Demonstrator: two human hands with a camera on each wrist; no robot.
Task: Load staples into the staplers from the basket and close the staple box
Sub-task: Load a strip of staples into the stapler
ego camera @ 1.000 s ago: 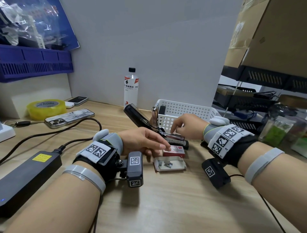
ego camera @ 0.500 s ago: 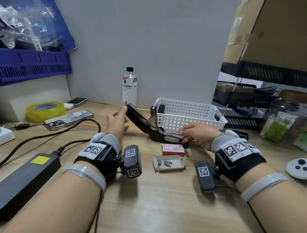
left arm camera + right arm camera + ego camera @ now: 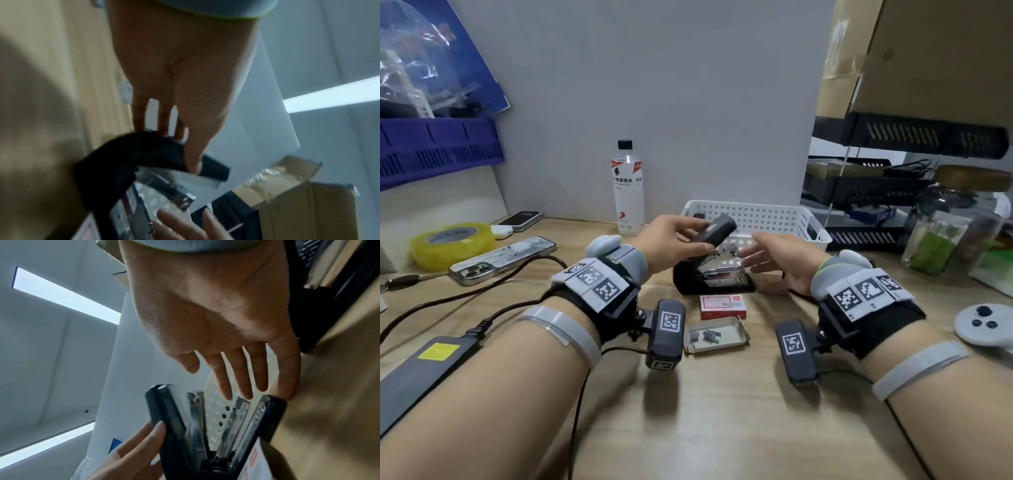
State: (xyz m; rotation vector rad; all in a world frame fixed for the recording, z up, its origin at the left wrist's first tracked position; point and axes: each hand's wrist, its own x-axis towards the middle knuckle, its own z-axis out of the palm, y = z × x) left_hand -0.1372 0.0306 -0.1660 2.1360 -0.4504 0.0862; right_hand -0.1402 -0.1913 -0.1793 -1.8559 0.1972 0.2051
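The left hand [image 3: 671, 236] pinches the raised black lid of the stapler [image 3: 710, 277] — its base on the desk beneath that grip, before the basket [image 3: 804, 222] — while the right hand [image 3: 777, 260], fingers spread, hovers just beside.

The left hand [image 3: 185, 73] is seen from above in the upper middle of the frame, its fingers [image 3: 139, 116] and thumb laid around the black top arm of the stapler [image 3: 144, 154], which is hinged open. The metal staple rail [image 3: 170, 188] is exposed below it. At the bottom of the frame the fingertips of the right hand [image 3: 180, 227] are seen extended, near the rail. A cardboard box [image 3: 298, 194] is seen at lower right.
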